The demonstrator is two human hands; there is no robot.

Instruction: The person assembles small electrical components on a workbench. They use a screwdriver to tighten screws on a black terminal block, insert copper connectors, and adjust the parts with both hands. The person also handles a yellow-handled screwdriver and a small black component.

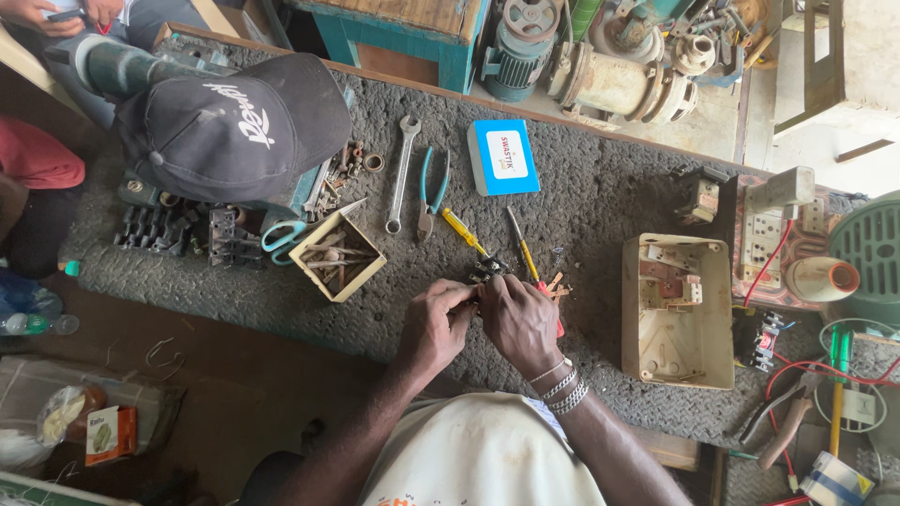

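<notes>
Gripping a small dark electrical part (487, 274) at the centre of the frame, the left hand (436, 323) and right hand (518, 319) both close their fingers on it, just above the table (581, 197). Two yellow-handled screwdrivers (466, 232) lie just above the hands; pliers (432, 192) and a spanner (402, 173) sit farther up. A beige switch box (677, 311) rests to the right.

The small dark part (487, 274) between the two hands at frame centre is mostly hidden by the fingers (461, 298), too small to tell what it is. A black cap (234, 117) at upper left covers the machine beneath. Another person's hands (56, 13) are cut off by the top left edge, the striped box (834, 480) by the bottom right corner
</notes>
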